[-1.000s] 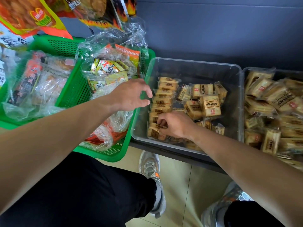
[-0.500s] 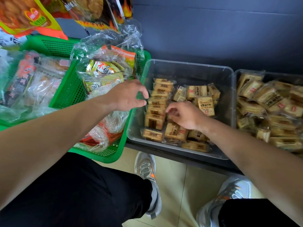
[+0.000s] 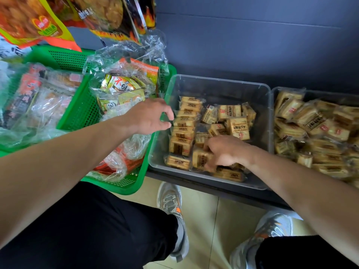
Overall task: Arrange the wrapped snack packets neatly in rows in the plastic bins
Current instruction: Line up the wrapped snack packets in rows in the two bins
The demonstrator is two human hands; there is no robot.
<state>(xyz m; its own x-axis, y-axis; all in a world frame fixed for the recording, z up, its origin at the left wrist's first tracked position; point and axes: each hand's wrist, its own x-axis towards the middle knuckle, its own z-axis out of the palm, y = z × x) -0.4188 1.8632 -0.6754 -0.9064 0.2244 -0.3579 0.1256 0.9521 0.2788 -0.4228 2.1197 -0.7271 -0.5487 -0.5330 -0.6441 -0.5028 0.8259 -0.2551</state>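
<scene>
Two clear plastic bins: a left bin [image 3: 219,83] and a right bin [image 3: 276,101]. Two green baskets: a left basket [image 3: 64,59] and a right basket [image 3: 124,186]. Two hands: left hand [image 3: 149,118], right hand [image 3: 226,152]. Two grey shoes [image 3: 172,206]. At least three hanging bags [image 3: 29,20] far left. The snack packets [image 3: 238,128] overlap too much to count.

A clear plastic bin [image 3: 213,79] stands at the front edge of a dark shelf [image 3: 223,191]. It sits between a green basket [image 3: 124,186] of bagged snacks and a second clear bin [image 3: 276,90] heaped with packets. Along the first bin's left wall, tan snack packets [image 3: 184,125] stand in a row, and others lie jumbled toward the right wall. The right hand [image 3: 225,152] grips one packet [image 3: 200,159] near the front wall. The left hand [image 3: 149,117] curves over the left rim, but it is unclear whether it grasps it.
</scene>
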